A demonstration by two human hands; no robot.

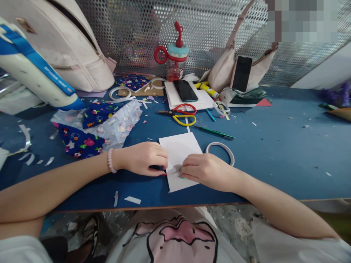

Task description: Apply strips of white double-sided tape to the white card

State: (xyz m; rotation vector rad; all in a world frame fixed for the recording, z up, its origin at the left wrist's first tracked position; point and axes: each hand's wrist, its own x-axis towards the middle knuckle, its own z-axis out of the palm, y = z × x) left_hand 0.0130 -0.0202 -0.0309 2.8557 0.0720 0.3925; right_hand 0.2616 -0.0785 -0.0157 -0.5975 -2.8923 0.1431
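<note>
A folded sheet of white paper lies on the blue table near its front edge, with a crease across its lower part. My left hand is at the paper's left edge, fingers bent and thumb close to the crease. My right hand rests over the paper's right side, fingers pressed together on the crease; its fingertips are partly hidden. Just behind my right hand lies a roll of white tape. Farther back are a green pen and scissors with one red and one yellow handle.
Patterned blue fabric-like wrapping lies left, among paper scraps. Behind stand a pale backpack, a red-handled cup, a phone on white paper, and a handbag with another phone. A blue-and-white bottle leans at left.
</note>
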